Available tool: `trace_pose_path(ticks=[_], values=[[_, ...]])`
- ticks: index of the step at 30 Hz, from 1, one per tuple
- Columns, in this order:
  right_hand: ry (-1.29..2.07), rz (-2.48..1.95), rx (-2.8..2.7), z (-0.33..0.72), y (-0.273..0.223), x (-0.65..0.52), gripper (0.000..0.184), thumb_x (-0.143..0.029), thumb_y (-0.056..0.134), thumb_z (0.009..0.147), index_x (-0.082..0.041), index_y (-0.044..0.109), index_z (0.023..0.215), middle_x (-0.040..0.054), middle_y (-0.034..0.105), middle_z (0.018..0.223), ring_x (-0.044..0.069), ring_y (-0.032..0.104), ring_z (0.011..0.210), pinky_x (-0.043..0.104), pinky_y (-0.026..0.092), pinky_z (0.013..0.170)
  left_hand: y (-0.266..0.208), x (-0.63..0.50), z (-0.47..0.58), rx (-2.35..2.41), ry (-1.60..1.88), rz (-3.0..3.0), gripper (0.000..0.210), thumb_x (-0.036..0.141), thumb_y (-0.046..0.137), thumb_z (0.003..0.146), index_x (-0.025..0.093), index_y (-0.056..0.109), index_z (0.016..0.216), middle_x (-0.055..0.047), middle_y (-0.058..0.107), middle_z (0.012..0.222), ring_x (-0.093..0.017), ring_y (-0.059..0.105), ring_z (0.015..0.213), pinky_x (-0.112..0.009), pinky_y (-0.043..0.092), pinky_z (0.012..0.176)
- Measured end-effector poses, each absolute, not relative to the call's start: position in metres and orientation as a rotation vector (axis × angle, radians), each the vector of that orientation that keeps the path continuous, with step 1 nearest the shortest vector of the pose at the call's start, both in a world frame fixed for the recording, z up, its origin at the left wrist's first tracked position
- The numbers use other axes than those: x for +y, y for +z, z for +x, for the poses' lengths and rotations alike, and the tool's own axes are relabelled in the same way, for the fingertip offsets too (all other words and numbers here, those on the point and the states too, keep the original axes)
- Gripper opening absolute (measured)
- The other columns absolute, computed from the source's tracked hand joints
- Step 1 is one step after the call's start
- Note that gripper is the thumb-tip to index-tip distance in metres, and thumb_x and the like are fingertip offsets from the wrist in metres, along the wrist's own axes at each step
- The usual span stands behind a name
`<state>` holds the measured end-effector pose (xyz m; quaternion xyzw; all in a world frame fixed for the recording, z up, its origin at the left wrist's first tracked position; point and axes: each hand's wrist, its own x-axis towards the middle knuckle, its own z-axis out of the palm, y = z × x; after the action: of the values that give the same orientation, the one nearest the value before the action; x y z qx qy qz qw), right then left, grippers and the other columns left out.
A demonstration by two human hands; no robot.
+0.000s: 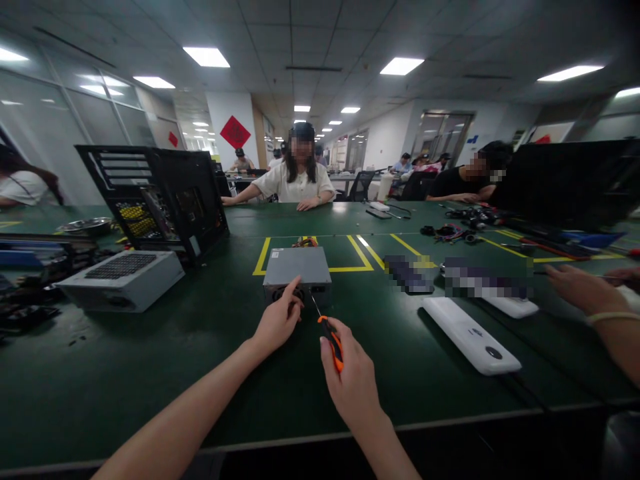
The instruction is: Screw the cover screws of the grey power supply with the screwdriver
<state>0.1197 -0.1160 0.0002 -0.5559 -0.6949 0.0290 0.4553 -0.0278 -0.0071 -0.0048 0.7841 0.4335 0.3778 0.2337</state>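
Note:
A grey computer power supply [297, 265] sits on the green table in front of me, its fan and socket side facing me. My left hand [278, 321] rests against that side, its index finger stretched to the top front edge and the other fingers partly bent near the fan [283, 293]. My right hand [353, 371] is closed round the orange and black handle of a screwdriver [333, 342]. The thin shaft points up and left, with its tip at the front face near the socket. Whether the tip sits in a screw is too small to tell.
At left stand an open black computer case [187, 207] and a second power supply [123, 283]. A metal bowl [87, 227] is behind them. White power banks [473, 337] lie at right, near another person's hand [585, 290]. Someone sits opposite [300, 177]. Cables [453, 232] lie farther back.

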Motion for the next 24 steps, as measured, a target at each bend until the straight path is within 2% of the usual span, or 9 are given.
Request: trace_pose_path(ticks=[3, 6, 10, 13, 17, 20, 24], values=[[-0.008, -1.394, -1.765, 0.122, 0.000, -0.116, 0.028, -0.014, 0.041, 0.084, -0.017, 0.048, 0.112, 0.0083, 0.058, 0.091, 0.018, 0.060, 0.081, 0.033, 0.052, 0.070, 0.002, -0.014, -0.027, 1.239, 1.048, 2.147, 0.057, 0.019, 0.035, 0.085, 0.026, 0.015, 0.138, 0.000, 0.059, 0.091, -0.010, 0.060, 0.063, -0.027, 0.047, 0.070], [-0.115, -1.390, -1.832, 0.123, 0.005, -0.119, 0.032, -0.009, 0.041, 0.081, -0.017, 0.051, 0.110, 0.0078, 0.056, 0.090, 0.017, 0.060, 0.077, 0.031, 0.052, 0.065, 0.009, -0.025, -0.028, 1.255, 1.048, 2.127, 0.052, 0.023, 0.035, 0.086, 0.025, 0.021, 0.136, -0.002, 0.059, 0.095, -0.011, 0.060, 0.064, -0.027, 0.047, 0.070], [-0.128, -1.352, -1.882, 0.125, 0.020, -0.121, 0.025, -0.017, 0.043, 0.084, -0.018, 0.053, 0.108, 0.0064, 0.055, 0.087, 0.016, 0.060, 0.074, 0.028, 0.052, 0.062, 0.011, -0.041, -0.038, 1.240, 1.024, 2.087, 0.039, 0.030, 0.037, 0.086, 0.024, 0.040, 0.124, -0.003, 0.059, 0.097, -0.012, 0.061, 0.067, -0.027, 0.048, 0.066], [-0.080, -1.351, -1.855, 0.126, 0.026, -0.120, 0.025, -0.019, 0.042, 0.086, -0.016, 0.050, 0.109, 0.0065, 0.055, 0.087, 0.016, 0.060, 0.071, 0.027, 0.052, 0.059, 0.007, -0.044, -0.042, 1.258, 1.045, 1.953, 0.034, 0.033, 0.040, 0.085, 0.021, 0.048, 0.115, -0.005, 0.060, 0.099, -0.015, 0.061, 0.075, -0.029, 0.049, 0.067], [-0.144, -1.323, -1.813, 0.127, 0.025, -0.116, 0.020, -0.011, 0.044, 0.081, -0.015, 0.051, 0.099, 0.0087, 0.058, 0.090, 0.019, 0.060, 0.080, 0.032, 0.053, 0.067, 0.007, -0.031, -0.028, 1.213, 0.971, 1.532, 0.031, 0.035, 0.043, 0.084, 0.014, 0.054, 0.103, -0.010, 0.063, 0.095, -0.017, 0.063, 0.081, -0.028, 0.050, 0.066], [-0.188, -1.309, -1.877, 0.125, 0.027, -0.115, 0.023, -0.005, 0.046, 0.077, -0.017, 0.054, 0.095, 0.0097, 0.059, 0.098, 0.021, 0.058, 0.087, 0.037, 0.052, 0.074, 0.011, -0.018, -0.006, 1.095, 0.938, 1.213, 0.033, 0.036, 0.042, 0.085, 0.011, 0.055, 0.100, -0.014, 0.064, 0.100, -0.016, 0.063, 0.085, -0.027, 0.050, 0.069], [-0.151, -1.293, -1.881, 0.121, 0.033, -0.114, 0.019, -0.018, 0.049, 0.081, -0.017, 0.056, 0.098, 0.0110, 0.058, 0.103, 0.021, 0.059, 0.091, 0.036, 0.052, 0.077, 0.010, -0.011, 0.013, 1.059, 0.967, 1.180, 0.035, 0.038, 0.038, 0.086, 0.010, 0.055, 0.100, -0.016, 0.065, 0.096, -0.017, 0.064, 0.085, -0.027, 0.050, 0.067]])
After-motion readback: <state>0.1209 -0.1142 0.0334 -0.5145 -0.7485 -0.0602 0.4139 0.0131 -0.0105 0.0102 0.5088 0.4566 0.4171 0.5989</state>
